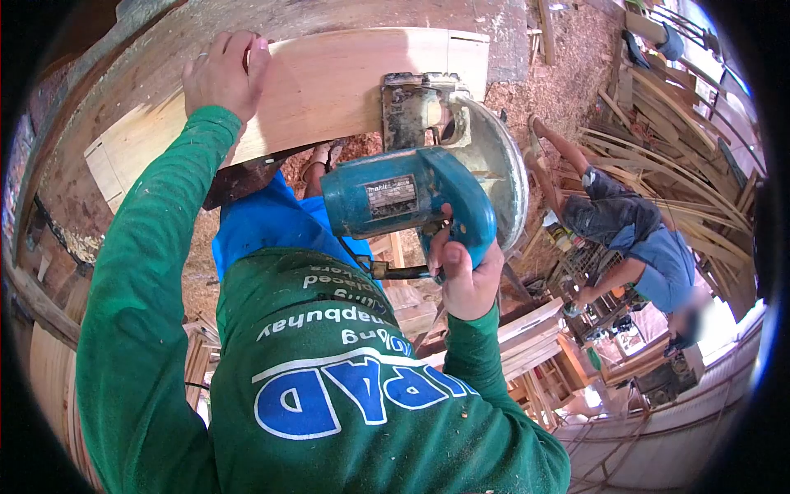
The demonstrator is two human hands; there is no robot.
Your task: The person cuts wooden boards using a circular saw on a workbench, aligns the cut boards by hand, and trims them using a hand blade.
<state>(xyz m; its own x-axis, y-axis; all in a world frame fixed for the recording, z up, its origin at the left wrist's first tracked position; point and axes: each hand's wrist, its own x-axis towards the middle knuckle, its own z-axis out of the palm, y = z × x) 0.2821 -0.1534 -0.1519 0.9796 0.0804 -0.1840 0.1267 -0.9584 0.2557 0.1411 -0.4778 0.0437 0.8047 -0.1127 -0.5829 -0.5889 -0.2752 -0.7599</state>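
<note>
Pale, lined plank (pixel 329 90): spans ten to one o'clock. Scuffed teal circular saw (pixel 424 181): overlaps its one-o'clock end.

Worn workbench (pixel 346 15) at eleven o'clock, bearing a pale wooden board (pixel 329 90) from ten to nearly one o'clock.

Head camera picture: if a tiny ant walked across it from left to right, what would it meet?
Left end of the wooden board → left hand → label on the blue saw → right hand → the other person in a blue top.
</note>
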